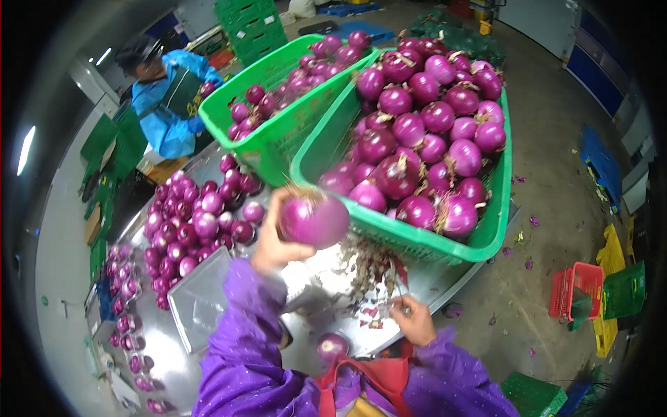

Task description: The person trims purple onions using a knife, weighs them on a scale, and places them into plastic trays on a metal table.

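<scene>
A large red onion, roots at its top, is held up in my left hand, in front of the near green crate heaped with red onions. My right hand is lower, by the table's right edge, its fingers pinched together; what they hold, if anything, cannot be made out. Between the hands, dry skins and scraps lie on the metal table. One more red onion rests on the table close to my red apron.
At left are a pile of peeled onions, a clear plastic tray and a row of packed onions. A second green crate stands behind. Across the table a person in blue holds an onion. A red basket is on the floor.
</scene>
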